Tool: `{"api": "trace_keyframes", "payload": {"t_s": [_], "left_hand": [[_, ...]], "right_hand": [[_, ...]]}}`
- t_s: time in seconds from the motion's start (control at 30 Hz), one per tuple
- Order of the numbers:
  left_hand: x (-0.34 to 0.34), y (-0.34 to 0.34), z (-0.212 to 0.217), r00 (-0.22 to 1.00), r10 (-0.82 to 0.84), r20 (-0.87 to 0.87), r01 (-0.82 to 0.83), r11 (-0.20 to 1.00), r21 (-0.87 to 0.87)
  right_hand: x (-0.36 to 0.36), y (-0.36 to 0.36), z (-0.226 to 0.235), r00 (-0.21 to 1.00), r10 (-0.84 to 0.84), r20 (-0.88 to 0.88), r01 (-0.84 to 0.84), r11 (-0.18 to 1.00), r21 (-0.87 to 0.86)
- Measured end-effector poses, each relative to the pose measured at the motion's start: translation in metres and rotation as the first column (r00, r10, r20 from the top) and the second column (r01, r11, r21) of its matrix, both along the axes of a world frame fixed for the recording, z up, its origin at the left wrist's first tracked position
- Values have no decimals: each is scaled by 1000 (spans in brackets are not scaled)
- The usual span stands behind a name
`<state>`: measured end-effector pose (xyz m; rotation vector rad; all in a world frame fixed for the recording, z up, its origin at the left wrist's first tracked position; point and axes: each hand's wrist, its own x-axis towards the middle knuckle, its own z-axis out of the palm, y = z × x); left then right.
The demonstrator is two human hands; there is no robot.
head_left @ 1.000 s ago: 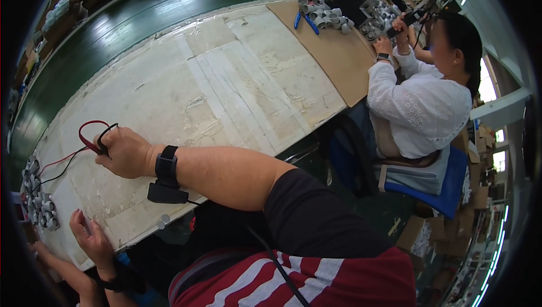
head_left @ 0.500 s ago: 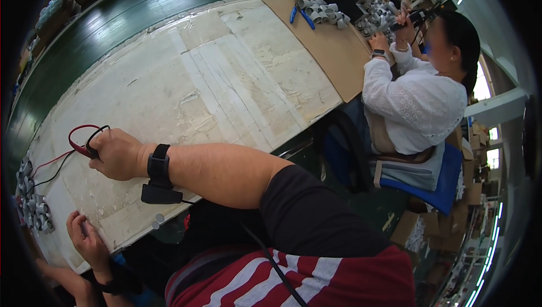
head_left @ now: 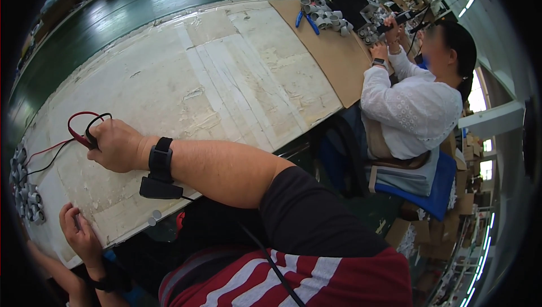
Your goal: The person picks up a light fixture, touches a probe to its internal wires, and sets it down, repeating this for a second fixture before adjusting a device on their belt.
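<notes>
Right hand [head_left: 116,146] grips the red and black leads [head_left: 84,126] at frame left on the counter [head_left: 226,81]; left hand [head_left: 79,233] rests loosely open, empty; grey parts [head_left: 25,194] apparently await testing.

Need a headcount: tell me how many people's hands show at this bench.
4: right hand gripping red and black wires, left hand on the bench edge, co-worker's two hands far right.

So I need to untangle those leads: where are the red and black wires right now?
In the head view, far left on the table: looped in the right hand, trailing toward the grey cylinders.
</notes>
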<state>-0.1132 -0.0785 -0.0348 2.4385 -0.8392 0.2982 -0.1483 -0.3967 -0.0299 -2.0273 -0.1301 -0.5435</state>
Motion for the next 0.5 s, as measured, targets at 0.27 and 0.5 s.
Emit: {"api": "trace_keyframes", "payload": {"t_s": [0.27, 0.5], "left_hand": [[0, -2, 1, 999, 6, 49, -8, 999, 39], [1, 1, -1, 998, 16, 57, -19, 998, 62]], "right_hand": [[-2, -2, 3, 1000, 0, -4, 0, 1000, -15], [-3, -2, 5, 1000, 6, -29, -5, 1000, 17]]}}
